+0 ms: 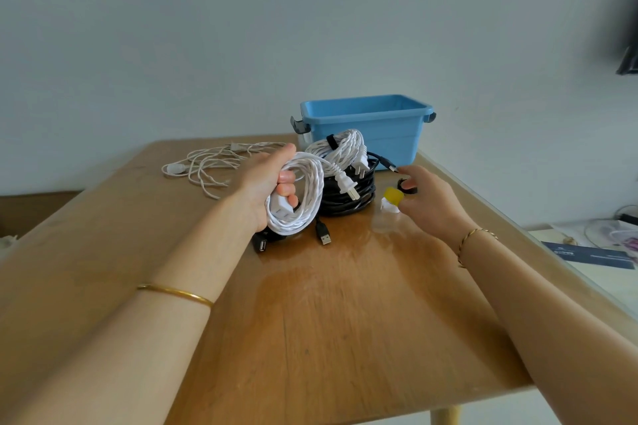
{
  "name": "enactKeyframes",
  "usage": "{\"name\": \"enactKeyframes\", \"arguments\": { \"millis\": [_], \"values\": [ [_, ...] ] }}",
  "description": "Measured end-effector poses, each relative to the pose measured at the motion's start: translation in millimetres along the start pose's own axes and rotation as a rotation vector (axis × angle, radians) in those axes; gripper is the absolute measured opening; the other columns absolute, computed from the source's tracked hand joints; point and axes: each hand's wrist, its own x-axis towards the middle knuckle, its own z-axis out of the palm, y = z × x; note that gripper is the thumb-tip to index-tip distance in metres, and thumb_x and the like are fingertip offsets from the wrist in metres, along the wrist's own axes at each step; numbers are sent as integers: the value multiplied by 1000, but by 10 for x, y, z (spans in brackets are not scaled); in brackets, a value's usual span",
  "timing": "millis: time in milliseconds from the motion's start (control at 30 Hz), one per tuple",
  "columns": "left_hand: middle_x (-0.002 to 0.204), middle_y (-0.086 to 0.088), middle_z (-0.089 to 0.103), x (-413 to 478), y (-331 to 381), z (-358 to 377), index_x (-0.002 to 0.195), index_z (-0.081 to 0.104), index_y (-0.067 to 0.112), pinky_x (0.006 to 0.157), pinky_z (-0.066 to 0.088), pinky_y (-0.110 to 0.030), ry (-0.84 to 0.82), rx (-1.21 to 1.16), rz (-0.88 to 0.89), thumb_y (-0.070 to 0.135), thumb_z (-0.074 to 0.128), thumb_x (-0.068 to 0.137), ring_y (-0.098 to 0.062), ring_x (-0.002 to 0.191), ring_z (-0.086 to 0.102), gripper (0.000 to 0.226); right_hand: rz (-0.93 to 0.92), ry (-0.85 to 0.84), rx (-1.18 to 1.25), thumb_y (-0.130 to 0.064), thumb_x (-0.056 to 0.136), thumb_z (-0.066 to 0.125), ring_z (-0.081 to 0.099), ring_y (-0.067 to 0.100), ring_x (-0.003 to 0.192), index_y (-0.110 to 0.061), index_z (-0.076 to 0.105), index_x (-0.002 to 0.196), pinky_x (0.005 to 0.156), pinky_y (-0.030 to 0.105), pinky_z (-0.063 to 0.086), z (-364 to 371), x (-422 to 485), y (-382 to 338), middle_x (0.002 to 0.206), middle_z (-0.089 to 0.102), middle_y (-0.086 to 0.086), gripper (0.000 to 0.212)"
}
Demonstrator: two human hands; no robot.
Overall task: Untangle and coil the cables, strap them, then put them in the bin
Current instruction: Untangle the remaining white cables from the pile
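My left hand grips a coiled white braided cable with a two-pin plug, held just above the table. Behind it a second white coil, bound with a black strap, lies on a black cable coil. A black USB plug sticks out at the front. My right hand reaches over a small black strap roll, fingertips touching it, beside a yellow roll. The blue bin stands behind the coils. A thin white cable lies tangled at the far left.
The wooden table has its right edge close to my right forearm. A low white surface with papers and cords lies beyond that edge. A dark object hangs on the wall at upper right.
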Motion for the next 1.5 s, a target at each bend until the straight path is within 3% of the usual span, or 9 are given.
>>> {"name": "enactKeyframes", "arguments": {
  "millis": [100, 200, 400, 467, 600, 767, 1000, 1300, 1500],
  "values": [
    [41, 6, 36, 0, -13, -8, 78, 50, 16, 39, 38, -18, 3, 11, 0, 28, 57, 95, -7, 30, 31, 21, 72, 46, 102, -8, 84, 63, 51, 20, 104, -12, 43, 132, 77, 27, 39, -13, -11, -7, 118, 51, 6, 52],
    [41, 6, 36, 6, -24, -13, 77, 50, 16, 39, 37, -18, 7, 1, 3, 27, 57, 95, -8, 31, 30, 22, 137, 57, 129, -10, 85, 62, 53, 24, 79, -2, 57, 103, 68, 34, 45, -88, -43, -37, 87, 56, 7, 20],
    [43, 6, 36, 19, -23, -33, 83, 47, 15, 41, 39, -23, 38, 83, 108, 25, 57, 94, -9, 34, 30, 18, 90, -372, 389, 1, 88, 55, 40, 3, 48, -7, 68, 87, 49, 17, 33, -201, -259, -434, 55, 60, -9, 16],
    [46, 5, 35, 30, -19, -58, 84, 46, 15, 41, 39, -24, 64, 135, 159, 26, 57, 94, -10, 35, 30, 19, 23, -354, 378, -5, 90, 55, 45, 1, 48, -8, 68, 81, 51, 18, 35, -191, -268, -615, 71, 68, -2, 16],
    [42, 6, 36, 20, 48, -203, 77, 44, 13, 40, 37, -24, 93, 184, 244, 26, 59, 93, -10, 34, 30, 25, -39, -188, 212, -17, 87, 64, 39, 18, 57, -3, 68, 77, 55, 27, 34, -206, -179, -881, 65, 52, 9, 18],
    [41, 8, 41, -14, 44, -462, 77, 43, 11, 39, 36, -28, -17, 387, 255, 24, 63, 92, -12, 36, 34, 28, -200, 15, 130, -23, 81, 72, 45, 12, 59, 5, 67, 81, 56, 23, 40, -113, 48, -1076, 68, 58, 11, 29],
    [43, 9, 36, -131, 4, -365, 81, 43, 11, 38, 37, -26, -311, 555, 249, 22, 62, 91, -11, 36, 30, 24, -319, 79, -112, -18, 77, 65, 47, 18, 69, -19, 43, 64, 57, 30, 35, 424, 317, -1430, 64, 45, -7, 25],
    [46, 8, 37, -80, 28, -590, 105, 46, 2, 37, 39, -24, -260, 416, 212, 25, 61, 89, -8, 38, 32, 32, -326, -502, 56, -4, 81, 60, 41, 2, 40, -17, 61, 61, 44, 14, 37, 527, 375, -1405, 46, 50, -9, 24],
    [48, 3, 40, -91, 58, -687, 88, 47, 6, 37, 37, -23, -276, 355, 205, 30, 62, 84, -10, 37, 32, 28, -289, -700, 319, -10, 83, 69, 48, 4, 49, -16, 70, 71, 51, 16, 42, 521, 409, -1307, 57, 57, -3, 14]
  ]
}}
